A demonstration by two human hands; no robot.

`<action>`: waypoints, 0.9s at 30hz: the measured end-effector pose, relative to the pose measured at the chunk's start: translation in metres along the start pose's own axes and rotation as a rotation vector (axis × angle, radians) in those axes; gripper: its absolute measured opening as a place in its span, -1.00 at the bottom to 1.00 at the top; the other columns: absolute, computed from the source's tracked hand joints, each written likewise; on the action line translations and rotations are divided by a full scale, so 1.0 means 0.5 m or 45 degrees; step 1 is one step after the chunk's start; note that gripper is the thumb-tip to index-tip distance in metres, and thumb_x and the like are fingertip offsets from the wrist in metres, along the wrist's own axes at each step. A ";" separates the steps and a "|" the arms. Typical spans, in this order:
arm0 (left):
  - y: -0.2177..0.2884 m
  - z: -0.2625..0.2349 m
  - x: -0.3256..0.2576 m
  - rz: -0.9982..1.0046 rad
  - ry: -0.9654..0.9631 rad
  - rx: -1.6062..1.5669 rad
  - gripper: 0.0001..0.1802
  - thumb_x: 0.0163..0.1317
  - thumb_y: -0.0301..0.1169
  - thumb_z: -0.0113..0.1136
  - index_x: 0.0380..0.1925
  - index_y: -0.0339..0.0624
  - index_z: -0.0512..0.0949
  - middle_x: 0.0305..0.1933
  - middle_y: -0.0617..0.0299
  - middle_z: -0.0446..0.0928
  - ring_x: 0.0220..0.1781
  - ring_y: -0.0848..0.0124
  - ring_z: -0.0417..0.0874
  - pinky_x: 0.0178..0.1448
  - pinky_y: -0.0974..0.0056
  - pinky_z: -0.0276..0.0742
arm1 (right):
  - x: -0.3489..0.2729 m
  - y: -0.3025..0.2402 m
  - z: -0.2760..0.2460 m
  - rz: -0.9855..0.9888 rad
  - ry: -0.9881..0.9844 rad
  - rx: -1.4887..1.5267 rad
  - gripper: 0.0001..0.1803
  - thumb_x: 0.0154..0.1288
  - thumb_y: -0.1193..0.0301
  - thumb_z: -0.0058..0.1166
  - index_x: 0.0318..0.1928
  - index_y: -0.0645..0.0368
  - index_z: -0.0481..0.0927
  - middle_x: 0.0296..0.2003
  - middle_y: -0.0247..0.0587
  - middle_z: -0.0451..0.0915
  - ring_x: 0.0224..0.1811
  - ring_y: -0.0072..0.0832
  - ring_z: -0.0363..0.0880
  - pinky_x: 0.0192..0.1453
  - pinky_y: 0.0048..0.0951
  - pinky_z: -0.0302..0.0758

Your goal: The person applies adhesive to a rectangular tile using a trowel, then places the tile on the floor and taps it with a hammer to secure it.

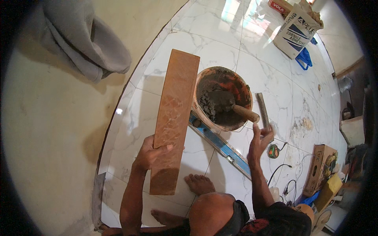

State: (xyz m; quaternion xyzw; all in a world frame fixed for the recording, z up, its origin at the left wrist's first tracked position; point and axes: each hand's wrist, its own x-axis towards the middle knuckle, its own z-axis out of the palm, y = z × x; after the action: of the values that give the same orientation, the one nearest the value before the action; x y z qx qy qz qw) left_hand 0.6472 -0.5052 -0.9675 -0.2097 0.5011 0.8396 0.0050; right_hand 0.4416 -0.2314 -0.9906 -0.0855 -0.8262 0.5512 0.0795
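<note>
Gripped along its lower left edge, a long reddish-brown tile strip [173,114] is held upright, broad face towards me. My left hand [151,153] has its thumb across that face and its fingers behind. Beyond the strip stands an orange bucket [202,112] with dark grey wet mortar [206,104] inside. A trowel [246,113] rests in it, blade in the mortar, wooden handle over the rim towards the right. My right hand [259,144] is just below the handle's end, fingers apart and nothing visible in them. It overlaps the near end of a narrow metal bar [261,106].
A blue spirit level [220,147] lies diagonally by the bucket. Right of my hand are a tape measure [273,151] and black cable [280,167]. A cardboard box [317,169] stands farther right, an adhesive bag [295,33] far right. Grey cloth [84,39] hangs on the left wall.
</note>
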 end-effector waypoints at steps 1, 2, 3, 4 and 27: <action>0.002 0.007 0.010 -0.013 0.033 0.041 -0.53 0.23 -0.43 0.26 0.11 -0.43 0.45 -0.01 -0.01 0.63 0.01 0.28 0.67 0.15 0.16 0.57 | 0.023 -0.014 -0.006 -0.540 -0.046 -0.241 -0.33 0.31 0.13 0.21 0.26 0.27 0.34 -0.03 -0.05 0.42 0.12 -0.21 0.36 0.17 -0.18 0.39; 0.003 0.013 0.021 -0.024 0.051 0.055 -0.50 0.22 -0.42 0.28 0.13 -0.43 0.44 -0.01 -0.05 0.62 0.02 0.23 0.67 0.16 0.14 0.57 | 0.054 -0.032 -0.009 -0.971 -0.080 -0.476 -0.38 0.30 0.13 0.21 0.21 0.28 0.42 -0.01 -0.03 0.44 0.15 -0.18 0.35 0.17 -0.16 0.39; 0.004 0.022 0.036 -0.014 0.038 0.053 -0.47 0.20 -0.41 0.29 0.14 -0.43 0.43 -0.01 -0.09 0.62 0.02 0.18 0.68 0.17 0.11 0.57 | 0.079 -0.048 -0.001 -1.113 -0.263 -0.692 -0.42 0.28 0.12 0.22 0.13 0.30 0.48 0.00 0.02 0.45 0.14 -0.18 0.36 0.21 -0.14 0.36; 0.004 0.029 0.049 -0.016 0.068 0.087 -0.49 0.21 -0.41 0.29 0.12 -0.42 0.44 -0.02 -0.04 0.62 0.01 0.24 0.67 0.16 0.14 0.56 | 0.098 -0.062 0.017 -1.253 -0.452 -0.905 -0.45 0.26 0.11 0.24 0.05 0.32 0.54 0.01 0.06 0.47 0.13 -0.18 0.37 0.25 -0.13 0.34; 0.001 0.052 0.179 -0.018 0.076 0.005 -0.43 0.17 -0.36 0.33 0.15 -0.40 0.43 0.03 0.03 0.60 0.04 0.32 0.63 0.17 0.18 0.52 | 0.182 -0.235 0.145 -1.612 -0.888 -1.944 -0.90 0.03 0.49 0.19 -0.58 0.09 0.69 -0.57 -0.16 0.66 -0.43 -0.34 0.72 -0.48 -0.36 0.52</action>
State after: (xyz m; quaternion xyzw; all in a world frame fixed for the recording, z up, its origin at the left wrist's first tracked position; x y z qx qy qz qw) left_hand 0.5564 -0.5015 -0.9883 -0.2384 0.5012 0.8319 -0.0035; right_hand 0.3306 -0.3202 -0.9060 0.4981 -0.8252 -0.2640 0.0358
